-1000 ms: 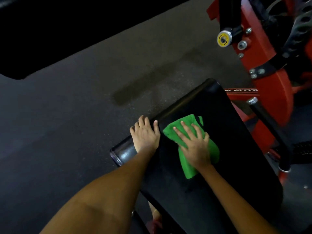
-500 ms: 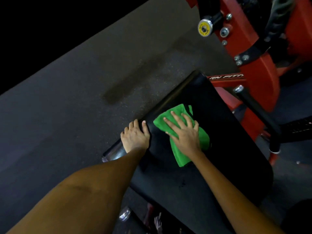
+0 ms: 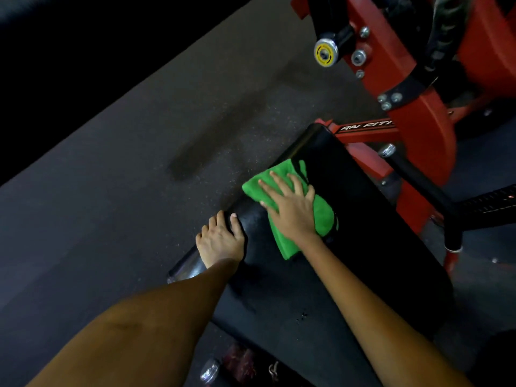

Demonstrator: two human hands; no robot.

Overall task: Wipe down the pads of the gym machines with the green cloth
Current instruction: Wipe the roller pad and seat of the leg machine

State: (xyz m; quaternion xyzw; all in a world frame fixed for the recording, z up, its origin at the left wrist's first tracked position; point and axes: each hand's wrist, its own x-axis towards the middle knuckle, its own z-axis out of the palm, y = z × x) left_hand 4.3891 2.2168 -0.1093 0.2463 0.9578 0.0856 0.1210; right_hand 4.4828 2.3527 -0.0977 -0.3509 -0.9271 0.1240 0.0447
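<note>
Green cloth (image 3: 282,208) lying folded on black seat pad (image 3: 363,247) of red machine frame (image 3: 418,129), near far L edge. Pressing down w/ R hand (image 3: 293,210) — fingers spread flat and wide over cloth, prob. to drag max fabric area per pass. Bracing w/ L hand (image 3: 220,241) on pad's rounded L edge — fingers draped over it, likely steadying body while leaning in. Near half of pad apparently remaining to wipe.
</note>
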